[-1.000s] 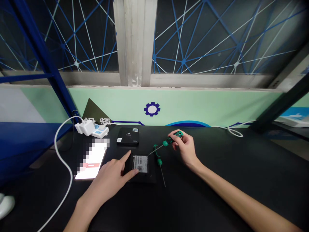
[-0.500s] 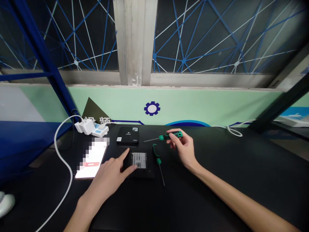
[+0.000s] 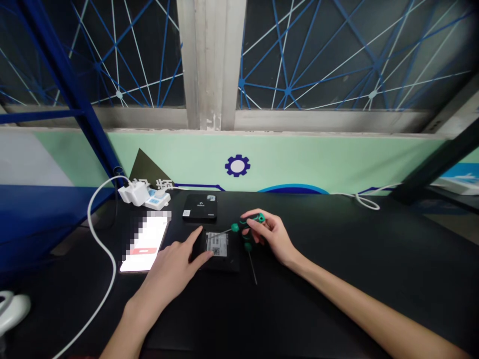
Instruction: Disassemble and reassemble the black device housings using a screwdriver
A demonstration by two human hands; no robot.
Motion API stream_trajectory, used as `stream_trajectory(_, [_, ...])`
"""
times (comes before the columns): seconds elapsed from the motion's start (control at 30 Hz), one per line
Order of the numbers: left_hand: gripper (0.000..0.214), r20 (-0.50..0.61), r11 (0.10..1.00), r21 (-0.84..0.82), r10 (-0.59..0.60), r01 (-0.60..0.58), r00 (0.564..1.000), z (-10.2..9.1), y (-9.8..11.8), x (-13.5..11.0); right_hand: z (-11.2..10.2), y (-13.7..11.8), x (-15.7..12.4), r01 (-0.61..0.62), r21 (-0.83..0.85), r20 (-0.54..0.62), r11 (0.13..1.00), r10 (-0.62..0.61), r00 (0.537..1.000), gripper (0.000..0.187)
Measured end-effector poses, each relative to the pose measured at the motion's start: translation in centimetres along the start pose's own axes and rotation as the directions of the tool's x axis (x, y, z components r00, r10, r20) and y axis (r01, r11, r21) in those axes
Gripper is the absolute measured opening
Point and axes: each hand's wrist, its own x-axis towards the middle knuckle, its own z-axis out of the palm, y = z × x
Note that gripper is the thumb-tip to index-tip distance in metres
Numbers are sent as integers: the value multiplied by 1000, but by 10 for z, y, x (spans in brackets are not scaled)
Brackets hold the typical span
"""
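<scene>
A flat black box (image 3: 232, 262) with a white printed label (image 3: 217, 245) lies on the black table. My left hand (image 3: 175, 264) rests at its left side, thumb and index finger stretched apart and touching it. The other fingers of that hand are partly hidden. Gripped in my right hand (image 3: 272, 233) is a screwdriver (image 3: 253, 220) with a green and black handle. Its shaft points left across the label, the tip near the box's upper left part; contact cannot be made out. Under my right hand lies a second green-handled screwdriver (image 3: 252, 267), its handle partly covered.
Behind the box sits another black box (image 3: 200, 207) with small stickers. To the left are a lit screen device (image 3: 147, 244), a white power strip with plugs (image 3: 157, 199) and a long white cable (image 3: 113, 264). A white rounded object (image 3: 15, 311) is at the left edge.
My right hand has moved left and slightly down, bringing the screwdriver over the labelled box and partly covering the second screwdriver. My left hand stays on the box.
</scene>
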Motion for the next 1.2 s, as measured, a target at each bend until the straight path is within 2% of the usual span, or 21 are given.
stream_trajectory(0.2, [63,-56,995,91,55,-50,997,3,-3,-2,-7,7,5,13,78,-52,997,-9,999,29])
stream_trajectory(0.5, [66,-60,994,72,82,-78,995,6,-6,-3,-11,11,9,-13,241,-67,970,30,997,19])
stream_trajectory(1.2, [69,-48,996,53,69,-67,996,7,-9,-1,-12,9,7,4,267,-8,964,-2,1000,14])
